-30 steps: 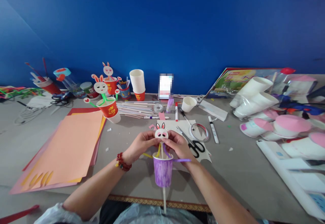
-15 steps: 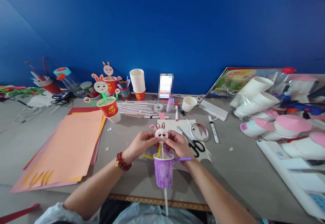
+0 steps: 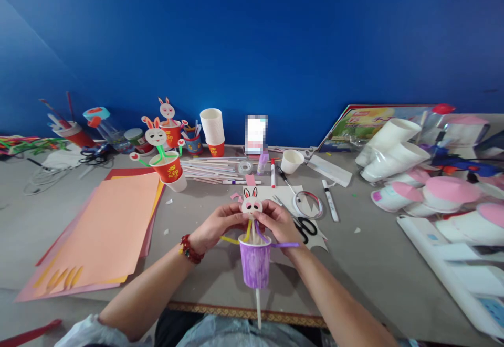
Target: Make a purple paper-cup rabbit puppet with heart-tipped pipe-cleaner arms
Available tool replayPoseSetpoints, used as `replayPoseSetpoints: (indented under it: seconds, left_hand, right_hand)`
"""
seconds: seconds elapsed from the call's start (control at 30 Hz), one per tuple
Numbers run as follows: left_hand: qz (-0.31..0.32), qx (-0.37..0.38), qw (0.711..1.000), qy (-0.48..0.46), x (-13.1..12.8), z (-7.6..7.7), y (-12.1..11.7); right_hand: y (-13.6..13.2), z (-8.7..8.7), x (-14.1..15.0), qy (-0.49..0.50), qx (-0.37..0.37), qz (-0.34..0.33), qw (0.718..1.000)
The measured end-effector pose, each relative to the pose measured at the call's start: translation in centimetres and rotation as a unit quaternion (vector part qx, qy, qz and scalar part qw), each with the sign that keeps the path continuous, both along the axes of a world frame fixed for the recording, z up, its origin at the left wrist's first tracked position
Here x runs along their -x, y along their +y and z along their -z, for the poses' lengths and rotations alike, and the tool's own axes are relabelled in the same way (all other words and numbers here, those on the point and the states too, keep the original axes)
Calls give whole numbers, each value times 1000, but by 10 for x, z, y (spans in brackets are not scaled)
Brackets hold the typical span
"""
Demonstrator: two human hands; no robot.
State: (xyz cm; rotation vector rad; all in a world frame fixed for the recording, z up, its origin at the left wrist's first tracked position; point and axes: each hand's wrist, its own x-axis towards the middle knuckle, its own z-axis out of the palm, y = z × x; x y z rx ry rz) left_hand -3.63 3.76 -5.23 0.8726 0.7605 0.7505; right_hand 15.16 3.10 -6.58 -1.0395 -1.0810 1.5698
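Observation:
Between my hands is a white paper rabbit head (image 3: 252,206) with drawn ears and pink-ringed dark eyes. My left hand (image 3: 226,222) pinches its left edge, and my right hand (image 3: 279,222) pinches its right edge. Below the head hangs a purple-painted paper cup (image 3: 254,264), upright, with a pale stick (image 3: 258,305) coming out of its bottom. A yellow pipe cleaner (image 3: 230,240) bends out over the cup's left side and a purple pipe cleaner (image 3: 285,245) over its right. The fingertips behind the head are hidden.
Black-handled scissors (image 3: 305,230) and a tape roll (image 3: 309,203) lie just beyond my right hand. Coloured paper sheets (image 3: 126,216) are stacked at left. Red cups with rabbit figures (image 3: 167,167) stand behind them. Pink-topped paper cups (image 3: 449,195) crowd the right side.
The rabbit head has tilted back slightly, and the purple cup with its stick has risen a little. Both hands keep their hold on the head.

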Motion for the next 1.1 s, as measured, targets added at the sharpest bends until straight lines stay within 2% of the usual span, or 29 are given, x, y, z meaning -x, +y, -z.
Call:
replayPoseSetpoints:
  seconds: [0.2,0.4,0.57,0.63,0.8,0.93,1.1]
  left_hand:
    - [-11,-53,997,49,0,-1,0]
    - [16,-24,995,-95,1,5,-1]
    - [64,-95,990,-78,-5,2,-7]
    - [56,-89,989,-100,-8,1,-10]
    - [50,-18,976,-210,-12,4,-15]
    - [80,-17,985,-155,-17,10,-21]
    - [32,-43,988,-148,-18,10,-21]
  right_hand:
    - [-3,-3,0,-9,-7,-32,999]
    - [0,2,-3,14,-22,33,999]
    - [0,-1,-6,18,-40,69,997]
    - [0,-4,-6,18,-45,82,995]
    - [0,-8,-6,34,-53,145,987]
    - [0,-8,-7,33,-58,161,985]
    - [1,-7,-10,111,-87,164,976]
